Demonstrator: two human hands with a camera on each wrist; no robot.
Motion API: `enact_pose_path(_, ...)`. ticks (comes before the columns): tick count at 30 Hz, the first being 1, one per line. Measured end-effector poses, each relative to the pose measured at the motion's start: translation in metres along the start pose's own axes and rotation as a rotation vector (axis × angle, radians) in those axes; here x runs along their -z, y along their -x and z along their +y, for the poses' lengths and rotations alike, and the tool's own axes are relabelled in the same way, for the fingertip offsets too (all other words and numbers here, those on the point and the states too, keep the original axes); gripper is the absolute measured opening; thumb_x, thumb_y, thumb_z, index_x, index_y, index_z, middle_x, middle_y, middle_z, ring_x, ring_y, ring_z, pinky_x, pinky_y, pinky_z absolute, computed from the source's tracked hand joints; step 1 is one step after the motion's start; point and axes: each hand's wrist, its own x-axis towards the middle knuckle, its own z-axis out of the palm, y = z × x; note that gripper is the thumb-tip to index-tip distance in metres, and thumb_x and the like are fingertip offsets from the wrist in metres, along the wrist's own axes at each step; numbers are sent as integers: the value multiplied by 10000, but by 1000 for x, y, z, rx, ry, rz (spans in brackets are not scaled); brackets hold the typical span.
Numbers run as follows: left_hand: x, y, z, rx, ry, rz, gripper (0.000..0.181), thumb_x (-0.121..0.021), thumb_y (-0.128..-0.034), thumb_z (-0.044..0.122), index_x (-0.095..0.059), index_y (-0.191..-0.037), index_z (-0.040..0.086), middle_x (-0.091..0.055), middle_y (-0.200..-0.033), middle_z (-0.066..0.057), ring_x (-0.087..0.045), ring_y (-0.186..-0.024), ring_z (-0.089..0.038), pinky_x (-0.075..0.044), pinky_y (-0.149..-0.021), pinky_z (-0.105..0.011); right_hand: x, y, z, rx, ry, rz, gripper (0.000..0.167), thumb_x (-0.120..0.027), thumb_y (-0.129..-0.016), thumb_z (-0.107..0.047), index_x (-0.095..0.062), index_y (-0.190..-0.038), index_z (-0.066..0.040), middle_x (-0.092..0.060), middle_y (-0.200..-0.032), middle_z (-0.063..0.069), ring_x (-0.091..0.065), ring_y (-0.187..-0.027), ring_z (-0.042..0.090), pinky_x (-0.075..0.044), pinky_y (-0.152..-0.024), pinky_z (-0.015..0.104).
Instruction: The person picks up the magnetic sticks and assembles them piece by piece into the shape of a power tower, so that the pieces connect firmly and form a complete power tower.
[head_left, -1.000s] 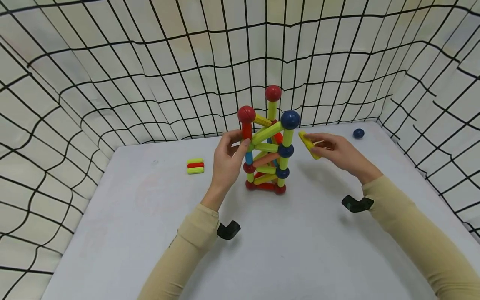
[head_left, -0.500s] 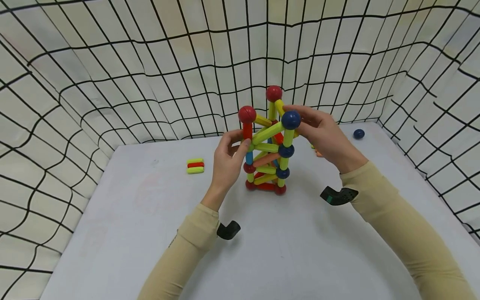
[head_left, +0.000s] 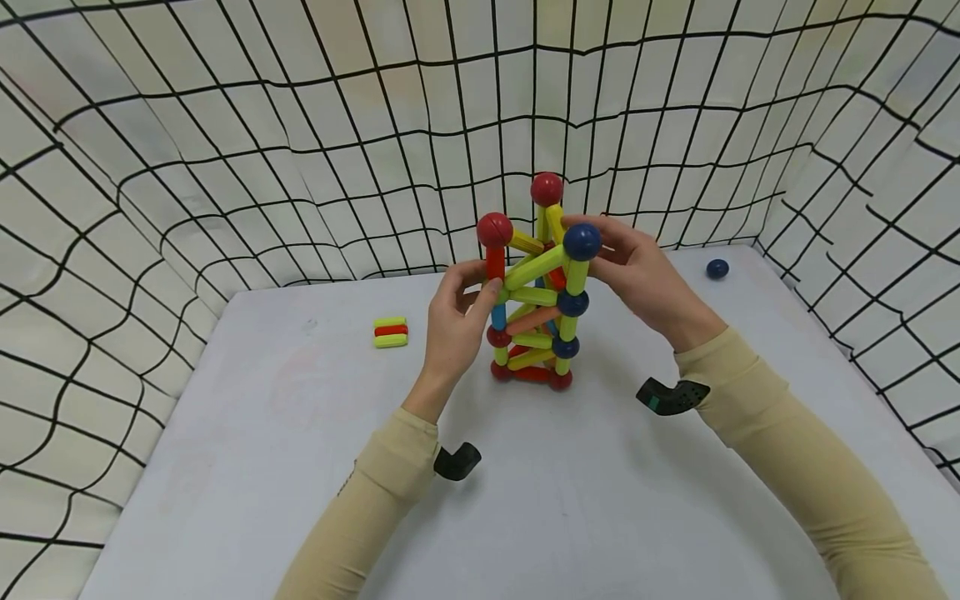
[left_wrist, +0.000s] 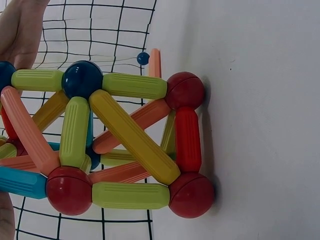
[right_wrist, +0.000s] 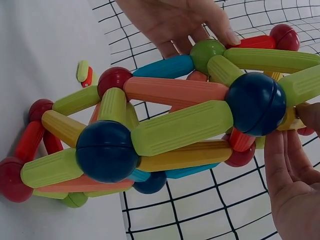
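A tower of magnetic sticks and balls (head_left: 532, 317) stands upright on the white table. My left hand (head_left: 459, 312) holds its upper left corner, thumb and fingers around the red stick (head_left: 495, 262) near a green ball (right_wrist: 207, 56). On the far right side, my right hand (head_left: 648, 283) pinches a yellow magnetic stick (head_left: 555, 223). That stick slants below the top red ball (head_left: 547, 189), behind the top blue ball (head_left: 581, 242). In the right wrist view, the pinched stick (right_wrist: 290, 119) lies beside a blue ball (right_wrist: 256, 104); its far end is hidden.
Several loose sticks (head_left: 391, 331), green and red, lie left of the tower. A loose blue ball (head_left: 717, 268) rests at the back right. The left wrist view shows a loose coral stick (left_wrist: 155, 62) beyond the tower. Black netting (head_left: 427, 133) encloses the table's back and sides.
My right hand has moved left to the tower with the yellow stick, raising it toward the top red ball, then shifted slightly. My left hand has kept its hold.
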Motion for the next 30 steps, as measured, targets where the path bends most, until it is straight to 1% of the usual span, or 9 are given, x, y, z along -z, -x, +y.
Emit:
enact_pose_path(5, 0, 1, -1, 3, -6, -1, 291, -541, -964, -15, -504, -1231, -125, -541, -1197, -259, -524, -1137, -345, -460, -970, -516, -2, 2, 1, -1, 9, -5, 474, -593, -983, -177, -488, -1443, -215, -453, -1421, 39, -521, -1253, 260, -392, -1073, 482)
enact_pose_path(8, 0, 1, -1, 9, -6, -2, 297, -544, -965, -10, -505, -1238, -119, -542, -1202, -252, -526, -1142, -335, -458, -978, -509, -2, 4, 2, -7, 26, -4, 485, -597, -981, -169, -481, -1450, -202, -479, -1397, 45, -535, -1233, 257, -396, -1066, 489)
enact_pose_path(11, 0, 1, 0, 9, -5, -6, 300, -545, -967, -10, -503, -1241, -124, -540, -1206, -257, -525, -1144, -341, -458, -979, -508, -2, 6, 3, -9, 38, -1, 493, -599, -980, -178, -471, -1455, -182, -499, -1380, 46, -540, -1222, 247, -406, -1060, 473)
enact_pose_path(15, 1, 1, 1, 11, -9, -11, 302, -545, -967, -9, -503, -1243, -122, -538, -1210, -254, -528, -1147, -338, -460, -981, -501, -1, 11, 4, 9, 34, 12, 449, -560, -1005, -214, -459, -1437, -145, -526, -1341, 67, -544, -1190, 242, -443, -1033, 397)
enact_pose_path(19, 3, 2, 3, 24, -38, -18, 309, -558, -963, -5, -508, -1250, -108, -543, -1214, -235, -538, -1160, -310, -466, -994, -457, -4, 21, 9, 36, 39, 30, 403, -517, -1024, -228, -436, -1390, -81, -519, -1295, 107, -539, -1132, 257, -474, -977, 301)
enact_pose_path(23, 3, 3, 2, 27, -65, -31, 321, -575, -958, -8, -506, -1255, -108, -547, -1221, -235, -544, -1172, -310, -471, -1000, -428, -12, 33, 17, 58, 136, 16, 475, -604, -974, -140, -398, -1390, -37, -494, -1284, 126, -539, -1115, 243, -480, -938, 231)
enact_pose_path(26, 4, 2, -11, 20, -63, -31, 332, -589, -959, 13, -511, -1267, -84, -550, -1235, -212, -546, -1178, -286, -473, -1000, -408, -18, 39, 21, 88, 220, 22, 547, -694, -910, -99, -416, -1373, -21, -517, -1264, 121, -558, -1095, 233, -493, -910, 211)
enact_pose_path(28, 5, 1, -22, 17, -40, -40, 334, -599, -958, 28, -519, -1271, -59, -549, -1240, -184, -545, -1177, -257, -472, -1000, -389, -20, 39, 23, 109, 263, 42, 543, -711, -898, -103, -440, -1360, -16, -540, -1258, 119, -563, -1100, 236, -495, -910, 210)
enact_pose_path(30, 8, 1, -34, 15, -5, -70, 338, -614, -954, 46, -530, -1273, -28, -554, -1243, -152, -550, -1172, -228, -474, -998, -364, -20, 38, 24, 102, 274, 68, 514, -699, -909, -115, -457, -1354, -24, -552, -1264, 114, -571, -1116, 251, -502, -915, 221)
